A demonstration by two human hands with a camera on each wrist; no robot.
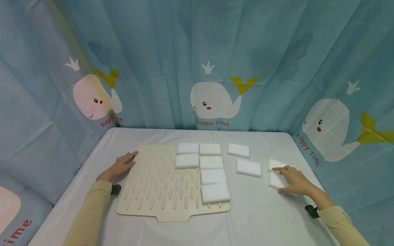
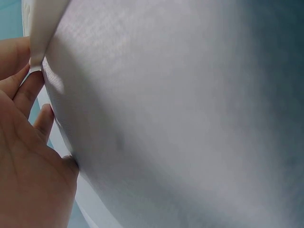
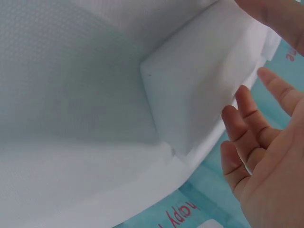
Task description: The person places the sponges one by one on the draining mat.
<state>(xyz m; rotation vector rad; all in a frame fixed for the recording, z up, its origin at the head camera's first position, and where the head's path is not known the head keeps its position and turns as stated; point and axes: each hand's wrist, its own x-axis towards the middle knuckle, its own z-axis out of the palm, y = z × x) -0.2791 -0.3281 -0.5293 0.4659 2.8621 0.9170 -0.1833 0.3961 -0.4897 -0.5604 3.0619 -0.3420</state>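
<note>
A cream ridged mat [image 1: 147, 184] lies on the white table. My left hand [image 1: 121, 165] rests at its upper left edge, fingers extended; the left wrist view shows the fingers [image 2: 33, 90] against a pale edge. At the right, my right hand [image 1: 294, 181] is spread over a white sponge block [image 1: 275, 180], thumb near its front edge and a fingertip near its back. In the right wrist view the sponge's corner [image 3: 175, 90] shows beside the parted fingers [image 3: 240, 128]. Just behind it lies another white sponge [image 1: 275, 163], partly covered by the hand.
Several white sponges fill the mat's right column, such as the front one [image 1: 215, 193], with two more beside them at the back, including this sponge [image 1: 187, 161]. Two loose sponges, one farther back [image 1: 238, 150] and one nearer [image 1: 248, 167], lie right of the mat. A blue whale-print curtain [image 1: 166, 85] surrounds the table.
</note>
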